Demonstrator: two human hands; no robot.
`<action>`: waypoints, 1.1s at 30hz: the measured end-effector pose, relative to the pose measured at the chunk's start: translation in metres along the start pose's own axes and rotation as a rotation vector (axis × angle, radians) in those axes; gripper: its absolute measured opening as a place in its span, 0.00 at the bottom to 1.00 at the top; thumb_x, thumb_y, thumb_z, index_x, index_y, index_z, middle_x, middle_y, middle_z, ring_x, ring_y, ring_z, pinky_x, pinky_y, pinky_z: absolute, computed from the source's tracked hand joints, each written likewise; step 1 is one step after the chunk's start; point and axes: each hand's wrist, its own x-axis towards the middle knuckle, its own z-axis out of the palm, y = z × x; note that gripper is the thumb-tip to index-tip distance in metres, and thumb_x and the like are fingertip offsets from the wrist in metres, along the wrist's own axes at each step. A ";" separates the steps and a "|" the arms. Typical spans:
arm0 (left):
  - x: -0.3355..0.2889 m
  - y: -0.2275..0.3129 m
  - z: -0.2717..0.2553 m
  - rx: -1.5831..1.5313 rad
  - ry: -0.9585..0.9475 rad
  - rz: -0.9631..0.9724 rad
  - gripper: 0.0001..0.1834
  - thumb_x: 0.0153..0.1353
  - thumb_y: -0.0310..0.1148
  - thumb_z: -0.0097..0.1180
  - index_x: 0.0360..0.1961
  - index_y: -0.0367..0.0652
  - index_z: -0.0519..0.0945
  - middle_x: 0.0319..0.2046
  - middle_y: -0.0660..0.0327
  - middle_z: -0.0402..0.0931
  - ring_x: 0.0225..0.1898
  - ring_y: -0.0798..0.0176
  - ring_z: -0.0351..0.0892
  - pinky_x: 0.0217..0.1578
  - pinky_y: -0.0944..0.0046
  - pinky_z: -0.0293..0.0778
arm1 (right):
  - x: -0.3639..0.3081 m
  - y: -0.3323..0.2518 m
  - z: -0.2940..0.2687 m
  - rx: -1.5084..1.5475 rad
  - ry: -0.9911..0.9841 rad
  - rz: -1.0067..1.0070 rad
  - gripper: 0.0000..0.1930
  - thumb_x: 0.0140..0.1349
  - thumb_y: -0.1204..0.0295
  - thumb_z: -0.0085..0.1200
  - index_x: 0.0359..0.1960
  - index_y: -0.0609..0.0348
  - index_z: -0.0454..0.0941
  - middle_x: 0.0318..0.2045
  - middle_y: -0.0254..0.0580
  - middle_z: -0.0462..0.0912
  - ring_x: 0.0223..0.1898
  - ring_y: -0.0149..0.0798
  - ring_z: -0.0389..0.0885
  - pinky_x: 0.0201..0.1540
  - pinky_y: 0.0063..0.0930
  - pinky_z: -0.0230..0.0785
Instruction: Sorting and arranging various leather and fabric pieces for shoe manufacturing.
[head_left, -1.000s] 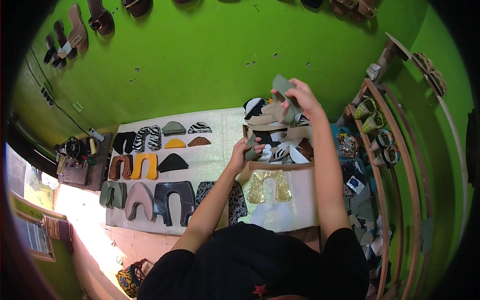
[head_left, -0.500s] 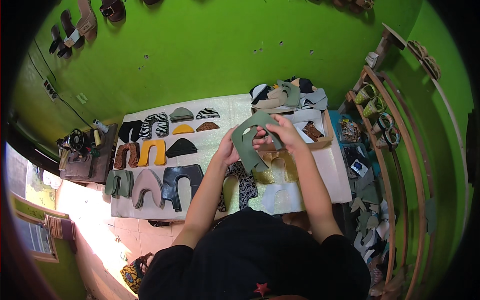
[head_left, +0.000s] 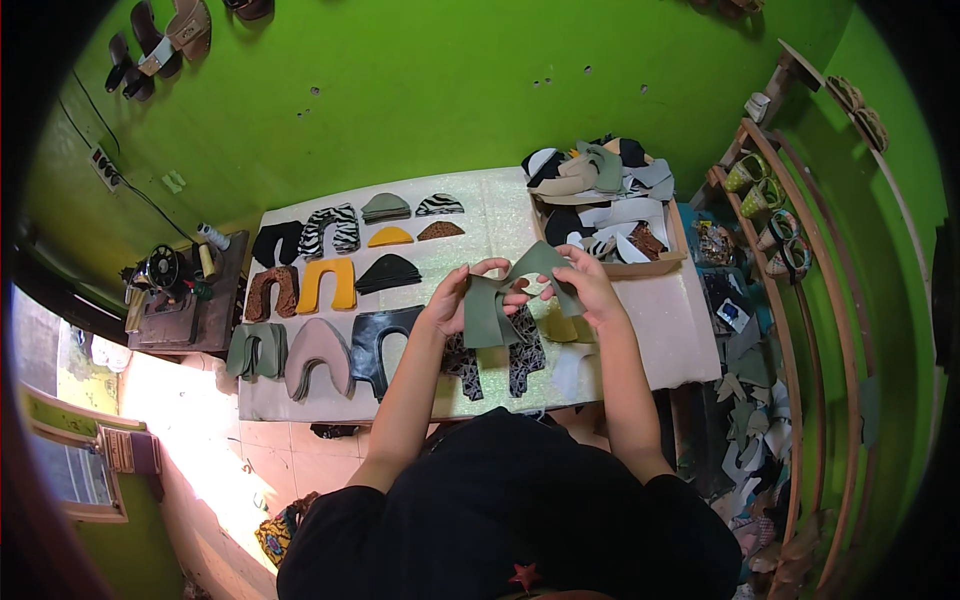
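Above the table, both hands hold an olive-green arch-shaped cut piece (head_left: pixel 489 318), apparently of shoe upper material. My left hand (head_left: pixel 450 303) grips its left leg, and my right hand (head_left: pixel 588 290) pinches its right leg. Some fingers show through the opening of the arch. Below the hands lie dark patterned arch pieces (head_left: pixel 526 350), a gold piece (head_left: pixel 562 328) and a white piece (head_left: pixel 573 368), all partly covered by my hands and arms. To the left is a black arch piece (head_left: pixel 372 350) beside a stack of taupe arches (head_left: pixel 318 362).
Rows of cut pieces cover the table's left side, with yellow arches (head_left: pixel 328 286) among them. A cardboard box (head_left: pixel 655 268) of scraps stands at the back right. A sewing machine (head_left: pixel 163 270) is at the left, and a wooden shoe rack (head_left: pixel 800 330) rises at the right.
The green arch piece has turned and come lower, its legs now pointing down toward me. Both hands have shifted their hold on it. The whole view has moved slightly.
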 end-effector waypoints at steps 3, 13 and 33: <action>-0.015 0.003 -0.004 -0.011 0.044 0.014 0.35 0.54 0.53 0.49 0.56 0.41 0.59 0.52 0.37 0.59 0.50 0.43 0.68 0.50 0.53 0.68 | -0.004 0.004 0.015 0.049 -0.053 0.010 0.11 0.55 0.79 0.44 0.41 0.64 0.65 0.30 0.49 0.78 0.23 0.37 0.79 0.26 0.21 0.70; -0.040 0.023 0.007 0.096 0.094 -0.060 0.25 0.57 0.36 0.49 0.53 0.39 0.58 0.42 0.45 0.68 0.40 0.53 0.76 0.43 0.59 0.74 | 0.008 0.042 0.028 -0.413 0.105 0.087 0.11 0.53 0.80 0.47 0.40 0.65 0.68 0.26 0.43 0.79 0.25 0.31 0.78 0.30 0.21 0.70; -0.095 0.073 0.006 0.104 0.080 -0.056 0.22 0.54 0.32 0.50 0.49 0.42 0.60 0.37 0.50 0.69 0.31 0.55 0.76 0.31 0.63 0.75 | 0.036 0.095 0.099 0.103 -0.289 0.051 0.21 0.55 0.69 0.55 0.48 0.64 0.65 0.29 0.34 0.75 0.28 0.27 0.74 0.30 0.19 0.71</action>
